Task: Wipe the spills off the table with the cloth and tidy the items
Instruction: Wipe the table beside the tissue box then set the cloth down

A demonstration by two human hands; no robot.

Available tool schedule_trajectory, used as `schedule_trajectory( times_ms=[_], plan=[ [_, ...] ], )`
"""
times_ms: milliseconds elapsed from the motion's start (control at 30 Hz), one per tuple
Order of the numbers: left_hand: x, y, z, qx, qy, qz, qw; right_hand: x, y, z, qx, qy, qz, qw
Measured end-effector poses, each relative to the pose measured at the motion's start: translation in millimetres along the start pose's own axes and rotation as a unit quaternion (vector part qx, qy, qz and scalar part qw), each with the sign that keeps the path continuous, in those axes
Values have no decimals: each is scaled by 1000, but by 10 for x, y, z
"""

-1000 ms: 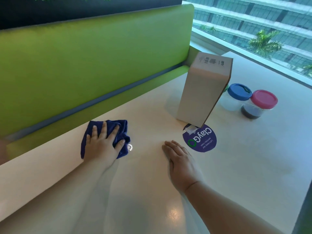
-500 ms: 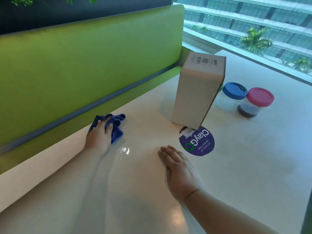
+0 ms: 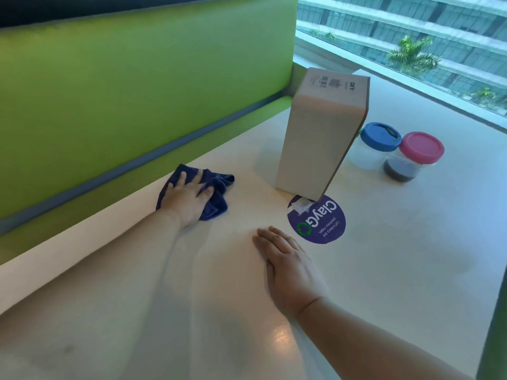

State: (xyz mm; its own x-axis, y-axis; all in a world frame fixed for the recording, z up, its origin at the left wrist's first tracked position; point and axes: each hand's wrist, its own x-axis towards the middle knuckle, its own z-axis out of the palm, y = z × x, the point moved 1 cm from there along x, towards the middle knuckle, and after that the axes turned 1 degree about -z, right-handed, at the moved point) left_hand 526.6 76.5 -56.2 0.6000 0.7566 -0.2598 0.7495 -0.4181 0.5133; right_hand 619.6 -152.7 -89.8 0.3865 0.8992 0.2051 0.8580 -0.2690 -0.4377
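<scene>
My left hand (image 3: 186,197) presses flat on a crumpled dark blue cloth (image 3: 216,187) near the far edge of the white table (image 3: 384,270). Its fingers lie spread over the cloth. Flat on the table nearer to me rests my right hand (image 3: 288,264), fingers straight, holding nothing. A tall cardboard box (image 3: 321,135) stands upright right of the cloth. Behind the box sit two clear jars, one with a blue lid (image 3: 380,136) and one with a pink lid (image 3: 421,147) and dark contents.
A round purple sticker (image 3: 319,224) lies on the table at the box's foot. A green padded bench back (image 3: 123,86) runs along the table's far side. A window sill and glass (image 3: 411,37) bound the right end.
My left hand slid the cloth away from me toward the bench and then to the right. The wet spot that showed beside the cloth is gone. My right hand stayed in place.
</scene>
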Motion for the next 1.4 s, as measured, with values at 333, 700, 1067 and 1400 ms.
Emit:
schedule_trajectory(
  times_ms=[333, 700, 1067, 1400],
  plan=[
    [-522, -161, 208, -124, -159, 55, 978, -5, -22, -5, 5, -12, 0, 1000],
    [-934, -8, 564, 224, 23, 75, 971, -20, -18, -14, 10, -14, 10, 1000],
    [-1035, -72, 595, 226, 65, 75, 969, -28, -66, -50, 12, -22, 20, 1000],
    [-1164, -150, 582, 248, 33, 124, 960, -34, -125, -110, 35, -20, 56, 998]
  ],
)
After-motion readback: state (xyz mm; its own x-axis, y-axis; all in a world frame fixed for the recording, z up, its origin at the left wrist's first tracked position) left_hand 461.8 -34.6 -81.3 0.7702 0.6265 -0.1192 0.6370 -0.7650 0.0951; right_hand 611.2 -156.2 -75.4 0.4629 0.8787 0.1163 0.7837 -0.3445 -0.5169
